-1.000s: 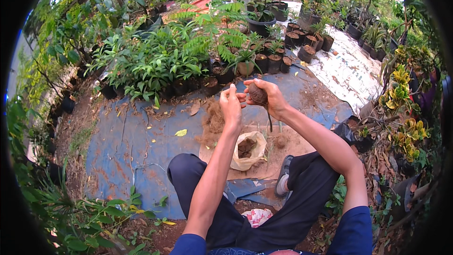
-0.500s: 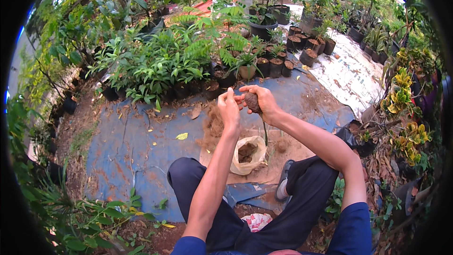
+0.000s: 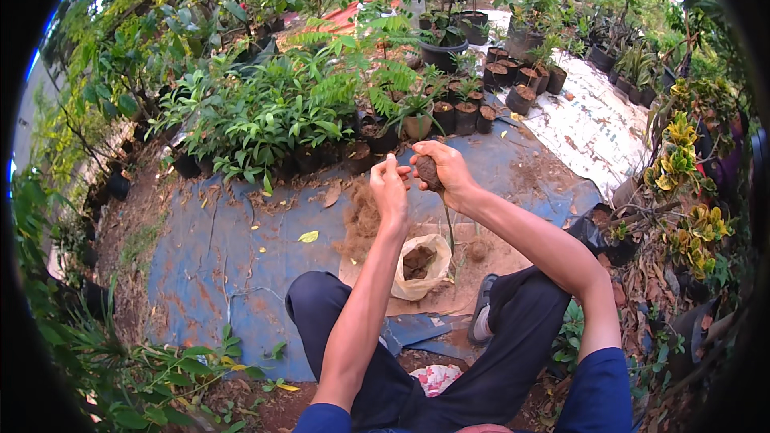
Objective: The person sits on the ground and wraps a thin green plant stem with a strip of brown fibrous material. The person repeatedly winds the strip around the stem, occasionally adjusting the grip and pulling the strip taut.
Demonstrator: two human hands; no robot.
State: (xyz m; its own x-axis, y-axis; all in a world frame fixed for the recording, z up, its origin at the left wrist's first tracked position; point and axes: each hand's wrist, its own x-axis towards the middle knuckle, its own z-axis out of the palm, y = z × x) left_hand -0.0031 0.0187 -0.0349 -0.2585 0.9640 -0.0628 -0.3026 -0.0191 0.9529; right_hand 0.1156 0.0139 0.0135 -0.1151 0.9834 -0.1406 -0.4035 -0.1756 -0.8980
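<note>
Soil ball (image 3: 429, 174) is sitting, apparently mid-shaping, in the curled right hand (image 3: 451, 170) beyond an open bag (image 3: 411, 288), while the half-open, seemingly empty left hand (image 3: 389, 190) is hovering just beside, further pressing calling for gentleness.

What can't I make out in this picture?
In the head view:
Brown ball: part of its surface, covered by the right hand.
Left hand: whether it pinches anything, too small to tell.
Pale bag: its bottom, hidden under brown clumps.
Red-and-white patterned thing: its shape, partly covered by dark trousers.
</note>
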